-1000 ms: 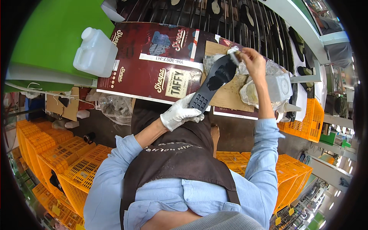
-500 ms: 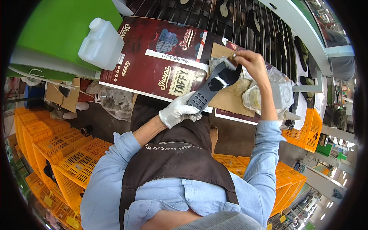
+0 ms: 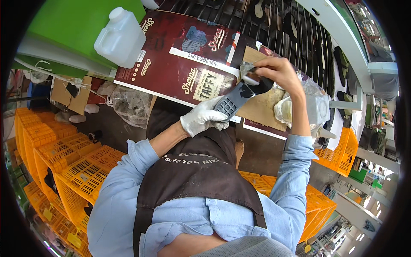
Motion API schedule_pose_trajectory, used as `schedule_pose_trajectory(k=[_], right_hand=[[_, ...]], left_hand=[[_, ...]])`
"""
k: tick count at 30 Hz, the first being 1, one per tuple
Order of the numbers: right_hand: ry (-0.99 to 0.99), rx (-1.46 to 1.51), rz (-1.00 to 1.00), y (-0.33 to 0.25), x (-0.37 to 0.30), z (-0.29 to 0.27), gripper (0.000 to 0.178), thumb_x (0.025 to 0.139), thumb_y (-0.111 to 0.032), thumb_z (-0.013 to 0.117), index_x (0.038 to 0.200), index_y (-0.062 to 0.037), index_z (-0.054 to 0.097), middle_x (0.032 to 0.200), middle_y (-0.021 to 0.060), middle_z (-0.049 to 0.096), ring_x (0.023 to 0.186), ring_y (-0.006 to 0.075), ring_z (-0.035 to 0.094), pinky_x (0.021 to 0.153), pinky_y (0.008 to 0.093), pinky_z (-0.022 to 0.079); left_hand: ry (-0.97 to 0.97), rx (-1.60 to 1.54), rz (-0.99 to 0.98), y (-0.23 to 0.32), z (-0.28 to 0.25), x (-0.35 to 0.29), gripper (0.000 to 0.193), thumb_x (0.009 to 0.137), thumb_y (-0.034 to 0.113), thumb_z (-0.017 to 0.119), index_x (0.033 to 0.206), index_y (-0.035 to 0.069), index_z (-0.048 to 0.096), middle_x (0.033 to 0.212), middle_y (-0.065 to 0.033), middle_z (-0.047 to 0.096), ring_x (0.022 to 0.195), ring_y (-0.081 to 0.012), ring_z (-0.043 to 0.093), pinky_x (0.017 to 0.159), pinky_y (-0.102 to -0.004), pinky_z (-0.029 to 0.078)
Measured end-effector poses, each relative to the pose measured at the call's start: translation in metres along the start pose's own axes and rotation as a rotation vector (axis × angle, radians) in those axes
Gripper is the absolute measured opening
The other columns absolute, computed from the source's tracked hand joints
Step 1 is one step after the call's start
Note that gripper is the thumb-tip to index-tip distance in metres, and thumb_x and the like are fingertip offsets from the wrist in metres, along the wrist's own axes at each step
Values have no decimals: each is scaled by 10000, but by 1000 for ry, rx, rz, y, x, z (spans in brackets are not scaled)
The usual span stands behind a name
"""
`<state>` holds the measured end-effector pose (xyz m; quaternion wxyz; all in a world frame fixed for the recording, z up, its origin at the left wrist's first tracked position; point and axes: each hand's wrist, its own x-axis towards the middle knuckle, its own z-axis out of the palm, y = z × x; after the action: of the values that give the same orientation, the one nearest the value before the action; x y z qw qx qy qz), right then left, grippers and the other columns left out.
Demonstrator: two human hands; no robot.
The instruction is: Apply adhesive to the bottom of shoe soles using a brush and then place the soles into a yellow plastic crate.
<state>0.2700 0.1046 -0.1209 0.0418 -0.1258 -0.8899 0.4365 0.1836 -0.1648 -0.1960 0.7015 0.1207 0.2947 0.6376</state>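
A dark shoe sole (image 3: 233, 103) with a gridded tread is tilted over the near edge of the bench. My left hand (image 3: 201, 118), in a pale work glove, is closed round its near end. My bare right hand (image 3: 280, 73) is above the far end, fingers pinched on what looks like a small brush (image 3: 251, 78), brownish with a pale edge. The brush is against the sole's surface or just over it; my fingers partly cover it. Wet-looking black shine shows on the sole beside it. Brown cardboard (image 3: 261, 109) lies beneath.
A maroon printed board (image 3: 165, 68) covers the bench, with a white plastic jug (image 3: 122, 40) at the left. Right of my right wrist stand a plastic-lined tub (image 3: 283, 110) and a translucent container (image 3: 317, 108). A slatted rack (image 3: 274, 25) holds several soles behind. Orange crates (image 3: 83, 173) flank me.
My right hand has moved left and slightly down, bringing the brush over the middle of the sole. The white glare there has gone. My left hand keeps its hold, shifted slightly.
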Motion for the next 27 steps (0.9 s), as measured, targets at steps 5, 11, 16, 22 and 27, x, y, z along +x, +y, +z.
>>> schedule_pose_trajectory(k=[5,11,16,22,27], right_hand=[[268,75,129,12,4,-3,183,835,-63,661,969,59,689,857,107,706,746,118,652,721,252,528],[167,-86,21,-13,2,17,189,822,-68,670,978,36,692,856,98,699,770,146,650,718,267,514],[-183,-36,-114,-51,-9,29,205,791,-52,704,977,36,698,830,88,693,737,136,649,680,256,514],[72,190,42,-35,-12,26,206,804,-88,699,976,25,703,837,93,695,768,142,652,687,270,510],[-14,-87,4,-51,-9,36,190,811,-39,702,990,26,701,889,71,695,791,135,647,714,255,518]], left_hand=[[-50,-15,29,2,3,1,404,830,72,631,1198,11,478,876,-67,577,704,-130,577,616,-240,479],[-85,-69,6,-1,2,1,511,843,134,670,1278,-13,448,962,-76,588,764,-134,599,691,-261,516],[-58,-1,16,2,8,-6,486,860,135,669,1274,-4,455,965,-88,603,784,-127,601,710,-253,520],[-32,-3,31,4,11,-5,495,855,90,668,1287,-3,445,939,-89,612,761,-128,606,712,-250,526],[-47,-37,42,3,10,-6,512,856,61,666,1311,-1,439,955,-91,611,787,-126,617,715,-242,533]])
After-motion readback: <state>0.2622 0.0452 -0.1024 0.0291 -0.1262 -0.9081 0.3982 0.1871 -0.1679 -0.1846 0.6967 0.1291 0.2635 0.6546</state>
